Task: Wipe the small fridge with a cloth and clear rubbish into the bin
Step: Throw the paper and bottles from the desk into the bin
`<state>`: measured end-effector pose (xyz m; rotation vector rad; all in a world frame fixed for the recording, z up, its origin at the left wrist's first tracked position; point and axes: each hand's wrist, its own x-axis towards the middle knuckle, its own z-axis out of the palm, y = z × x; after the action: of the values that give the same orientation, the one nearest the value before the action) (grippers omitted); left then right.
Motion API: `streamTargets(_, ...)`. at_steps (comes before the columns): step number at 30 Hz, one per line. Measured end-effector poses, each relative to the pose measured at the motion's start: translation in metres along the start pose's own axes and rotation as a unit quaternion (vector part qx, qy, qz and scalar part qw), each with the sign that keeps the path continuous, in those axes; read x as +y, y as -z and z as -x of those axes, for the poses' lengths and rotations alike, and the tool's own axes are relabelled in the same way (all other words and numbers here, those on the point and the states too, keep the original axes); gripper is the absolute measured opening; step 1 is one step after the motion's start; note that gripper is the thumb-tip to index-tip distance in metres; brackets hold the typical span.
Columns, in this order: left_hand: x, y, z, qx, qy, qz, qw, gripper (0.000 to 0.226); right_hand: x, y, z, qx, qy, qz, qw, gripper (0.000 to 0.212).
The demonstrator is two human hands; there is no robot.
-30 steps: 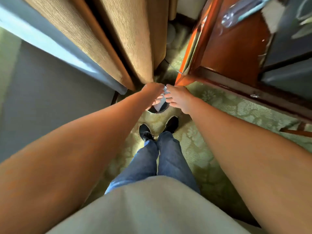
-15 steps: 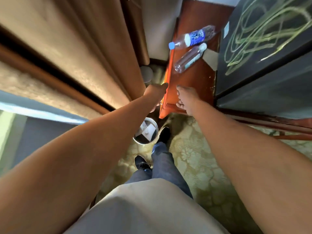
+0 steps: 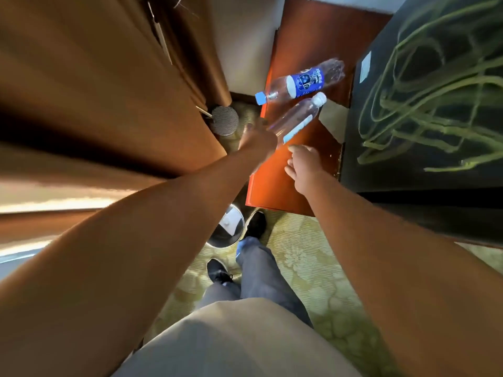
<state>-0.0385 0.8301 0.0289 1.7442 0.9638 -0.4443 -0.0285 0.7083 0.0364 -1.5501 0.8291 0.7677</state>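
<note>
Beige cloth of the person's top fills the near edge, and past the jeans and black shoes a round metal bin (image 3: pixel 227 227) with pale scraps inside stands on the green patterned carpet (image 3: pixel 304 257), half hidden under the left forearm and below both sets of fingers. Blurred by motion, the left hand (image 3: pixel 257 140) reaches at the base of a clear bottle (image 3: pixel 296 117) lying on the orange-brown wooden top (image 3: pixel 272 183), though whether its fingers grip cannot be told, while the right hand (image 3: pixel 306 165) hovers with loosely curled fingers over the same wood. Beyond the fingertips lies a blue-labelled bottle (image 3: pixel 302 83), with a black fridge (image 3: pixel 435 91) scrawled in green to their right and brown curtains (image 3: pixel 95 91) to their left.
</note>
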Motion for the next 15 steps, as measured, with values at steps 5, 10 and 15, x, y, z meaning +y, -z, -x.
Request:
streamTargets(5,0.028,0.001,0.011,-0.035,-0.044,-0.050,0.997,0.045,-0.009,-0.010,-0.021,0.000,-0.010,0.024,1.000,0.051)
streamTargets(10,0.016,-0.009,0.012,-0.067,-0.045,-0.064,0.995,0.038,-0.005,-0.014,-0.027,-0.033,-0.063,-0.039,0.997,0.046)
streamTargets(15,-0.011,-0.009,0.034,-0.088,-0.045,-0.057,0.993,0.030,0.020,-0.003,-0.016,-0.046,-0.066,-0.041,0.996,0.048)
